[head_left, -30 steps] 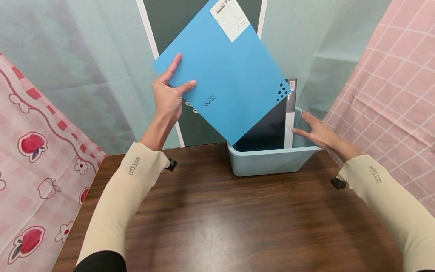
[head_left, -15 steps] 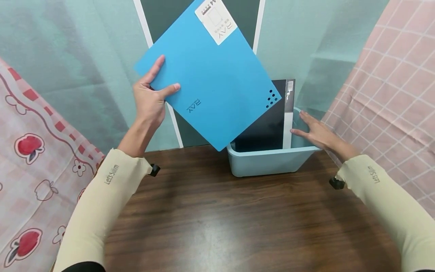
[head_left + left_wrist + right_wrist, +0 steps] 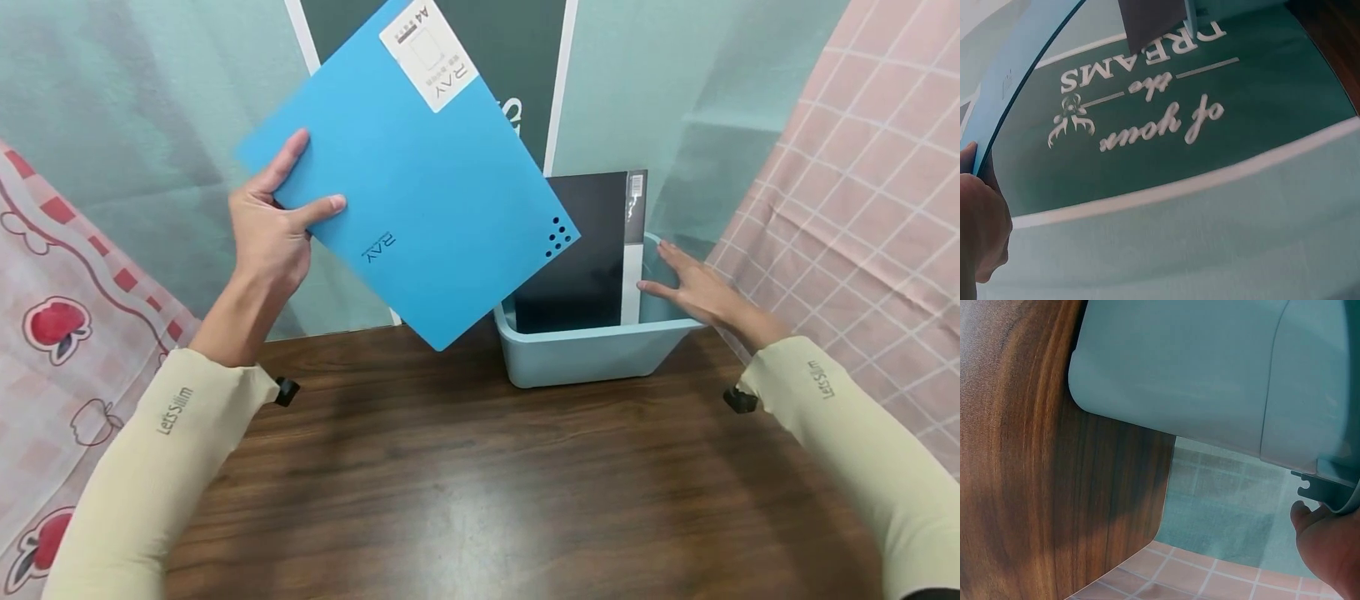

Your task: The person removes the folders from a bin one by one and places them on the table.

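Observation:
In the head view my left hand (image 3: 270, 229) holds a blue A4 file folder (image 3: 427, 192) by its left edge, thumb on the front face. The folder is raised and tilted, cornerwise, above the table. Its white label faces up at the top. The left wrist view catches the folder (image 3: 1013, 69) edge-on beside the hand (image 3: 982, 228). At the right, my right hand (image 3: 708, 292) grips the side rim of a light blue plastic bin (image 3: 585, 358), thumb inside. A black folder (image 3: 573, 250) with a grey and white spine strip stands in the bin.
The bin stands at the back of a brown wooden table (image 3: 465, 475). A teal curtain (image 3: 637, 100) with a dark green lettered panel (image 3: 1166, 156) hangs behind. Pink cloths, one checked (image 3: 840, 208) and one fruit-printed (image 3: 56, 333), close off the sides.
My left hand has carried the blue folder left and slightly down, away from the bin, uncovering more of the black folder. My right hand has stayed at the bin's rim.

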Motion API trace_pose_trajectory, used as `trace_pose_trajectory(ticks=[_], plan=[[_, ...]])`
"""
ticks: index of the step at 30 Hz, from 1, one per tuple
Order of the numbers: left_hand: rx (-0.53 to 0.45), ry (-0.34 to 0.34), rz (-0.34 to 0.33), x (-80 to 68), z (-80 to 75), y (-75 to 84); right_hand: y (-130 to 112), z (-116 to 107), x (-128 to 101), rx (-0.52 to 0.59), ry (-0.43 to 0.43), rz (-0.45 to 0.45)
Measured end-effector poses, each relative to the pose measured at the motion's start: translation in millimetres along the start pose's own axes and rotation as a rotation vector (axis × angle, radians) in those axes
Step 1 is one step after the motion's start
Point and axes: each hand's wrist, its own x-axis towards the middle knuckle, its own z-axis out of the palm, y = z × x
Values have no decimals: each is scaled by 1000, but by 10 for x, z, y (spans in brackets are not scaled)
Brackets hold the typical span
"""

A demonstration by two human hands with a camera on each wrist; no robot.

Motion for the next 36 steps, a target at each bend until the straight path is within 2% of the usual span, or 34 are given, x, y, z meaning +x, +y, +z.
trace_pose_trajectory(ticks=[4, 13, 26, 30, 36], plan=[[4, 12, -22, -13, -141, 64, 7, -15, 7, 13, 8, -33], [-42, 5, -78, -35, -416, 140, 22, 8, -18, 15, -3, -28], [-13, -52, -136, -74, -736, 203, 37, -1, -56, 20, 8, -21], [52, -74, -177, -84, -880, 196, 28, -5, -64, 21, 4, -20], [224, -85, -248, -94, -1065, 154, 20, 0, -57, 18, 16, -23]])
